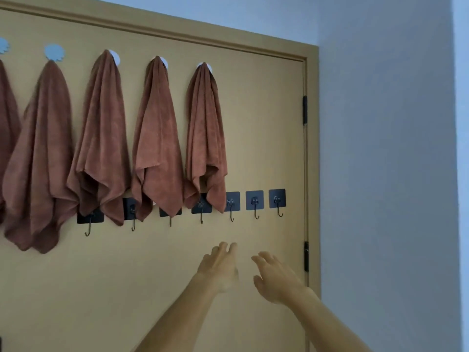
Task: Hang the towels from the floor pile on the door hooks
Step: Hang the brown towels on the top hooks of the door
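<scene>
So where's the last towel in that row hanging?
In the head view, the rightmost towel hangs from a round white hook on the upper door, just left of three bare black hooks and above the empty hands.

Leftmost towel is cut off by the left edge, likewise its round hook pad. Upper hooks under three towels are mostly covered by cloth. Black hook plates in the lower row are partly hidden behind towel tips. Both forearms are cropped at the bottom edge.
</scene>
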Motion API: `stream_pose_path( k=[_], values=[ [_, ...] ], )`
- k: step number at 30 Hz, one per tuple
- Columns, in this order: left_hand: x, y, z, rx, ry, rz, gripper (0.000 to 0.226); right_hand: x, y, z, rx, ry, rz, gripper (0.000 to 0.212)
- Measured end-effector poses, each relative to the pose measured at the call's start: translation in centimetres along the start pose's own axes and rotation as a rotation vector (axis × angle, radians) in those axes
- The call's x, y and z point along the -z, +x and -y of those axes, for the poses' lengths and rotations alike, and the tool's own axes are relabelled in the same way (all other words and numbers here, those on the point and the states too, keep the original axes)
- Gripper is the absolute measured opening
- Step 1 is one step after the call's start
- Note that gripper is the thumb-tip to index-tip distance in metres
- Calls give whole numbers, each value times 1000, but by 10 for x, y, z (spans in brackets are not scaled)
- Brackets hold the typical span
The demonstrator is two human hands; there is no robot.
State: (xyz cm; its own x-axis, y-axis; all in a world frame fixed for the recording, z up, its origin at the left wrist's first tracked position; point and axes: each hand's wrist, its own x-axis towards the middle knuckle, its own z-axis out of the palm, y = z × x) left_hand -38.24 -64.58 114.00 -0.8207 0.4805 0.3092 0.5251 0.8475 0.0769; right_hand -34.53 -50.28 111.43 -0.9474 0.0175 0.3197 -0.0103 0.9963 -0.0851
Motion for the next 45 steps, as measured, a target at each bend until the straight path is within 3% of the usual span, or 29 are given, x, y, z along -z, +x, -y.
stream_pose_path(
  k=[5,12,23,30,39,45],
  values=[
    [-70,-50,-73,-88,28,88,60,-25,-103,-58,-119,-35,44,50],
    [-167,-160,-233,-244,-22,230,60,-63,-300,-154,-314,-78,133,57],
    [-275,-314,-448,-583,-51,544,63,-108,-606,-274,-793,-93,323,57],
    [-344,-333,-495,-658,-54,700,62,-152,-677,-306,-952,-49,416,58],
    [-459,-292,-508,-635,-24,813,59,-252,-648,-351,-974,80,549,55],
    [-550,-309,-492,-622,41,919,57,-341,-653,-358,-966,173,623,45]
  ],
)
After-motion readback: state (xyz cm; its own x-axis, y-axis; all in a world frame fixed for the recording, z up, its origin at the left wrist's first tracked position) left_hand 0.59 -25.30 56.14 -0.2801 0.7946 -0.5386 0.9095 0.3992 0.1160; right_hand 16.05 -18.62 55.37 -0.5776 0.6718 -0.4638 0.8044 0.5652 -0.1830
